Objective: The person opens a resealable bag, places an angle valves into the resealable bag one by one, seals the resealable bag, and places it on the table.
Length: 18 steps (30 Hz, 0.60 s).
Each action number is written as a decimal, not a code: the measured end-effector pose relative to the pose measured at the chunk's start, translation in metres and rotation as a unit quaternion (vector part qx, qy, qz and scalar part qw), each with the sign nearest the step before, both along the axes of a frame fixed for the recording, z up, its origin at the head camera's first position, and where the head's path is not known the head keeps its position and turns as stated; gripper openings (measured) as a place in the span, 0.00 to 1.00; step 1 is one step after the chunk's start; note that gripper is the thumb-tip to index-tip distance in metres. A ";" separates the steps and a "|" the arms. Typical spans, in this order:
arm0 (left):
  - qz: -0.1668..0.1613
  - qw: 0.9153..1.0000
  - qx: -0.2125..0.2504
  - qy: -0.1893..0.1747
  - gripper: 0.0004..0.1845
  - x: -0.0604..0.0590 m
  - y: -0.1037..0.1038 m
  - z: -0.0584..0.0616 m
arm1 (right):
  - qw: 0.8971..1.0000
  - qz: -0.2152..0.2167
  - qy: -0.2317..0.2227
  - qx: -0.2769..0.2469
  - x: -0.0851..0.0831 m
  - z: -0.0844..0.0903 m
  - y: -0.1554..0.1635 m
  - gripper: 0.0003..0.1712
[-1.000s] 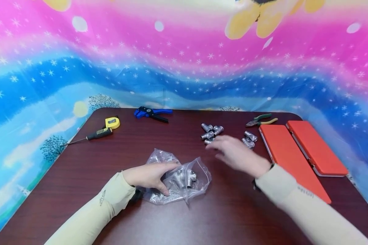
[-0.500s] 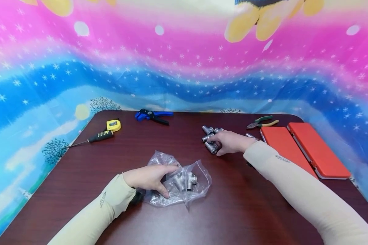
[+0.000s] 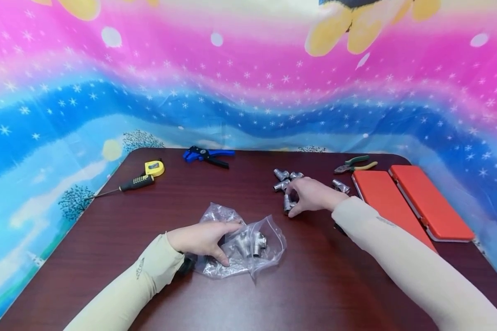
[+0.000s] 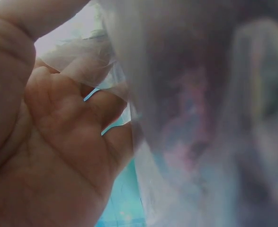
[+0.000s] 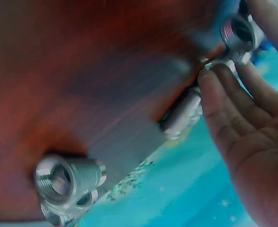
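silver threaded metal pipe fitting [image 3: 288,202] is now pinched upright in the right hand [image 3: 312,195], drawn from the cluster. left hand [image 3: 200,239] grips the crinkled clear plastic bag [image 3: 265,248] on the table [image 3: 314,285].

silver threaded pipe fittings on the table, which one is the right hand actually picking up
The silver threaded metal fitting pinched in the right hand, nearest the clear plastic bag. The other loose fittings lie untouched farther back, and one more beside the red case.
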<state>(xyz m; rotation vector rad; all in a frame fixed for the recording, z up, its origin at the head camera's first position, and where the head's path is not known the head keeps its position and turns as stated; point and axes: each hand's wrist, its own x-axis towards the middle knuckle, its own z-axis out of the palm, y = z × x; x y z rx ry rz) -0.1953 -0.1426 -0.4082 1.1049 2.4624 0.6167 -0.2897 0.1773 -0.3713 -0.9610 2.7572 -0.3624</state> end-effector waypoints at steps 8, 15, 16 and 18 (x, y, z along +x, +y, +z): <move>0.003 1.000 -0.007 0.001 0.47 -0.002 0.000 0.006 | 0.985 -0.051 0.007 -0.165 0.090 0.028 -0.005 0.32; 0.006 1.000 0.005 -0.001 0.47 -0.001 -0.001 0.004 | 0.990 -0.037 0.045 -0.130 0.132 0.011 -0.039 0.31; 0.004 1.000 0.008 -0.001 0.47 -0.001 0.000 0.003 | 0.991 -0.038 0.050 -0.120 0.132 0.008 -0.042 0.31; 0.001 1.000 0.011 -0.001 0.47 0.000 0.001 0.001 | 0.992 -0.043 0.054 -0.107 0.132 0.003 -0.047 0.30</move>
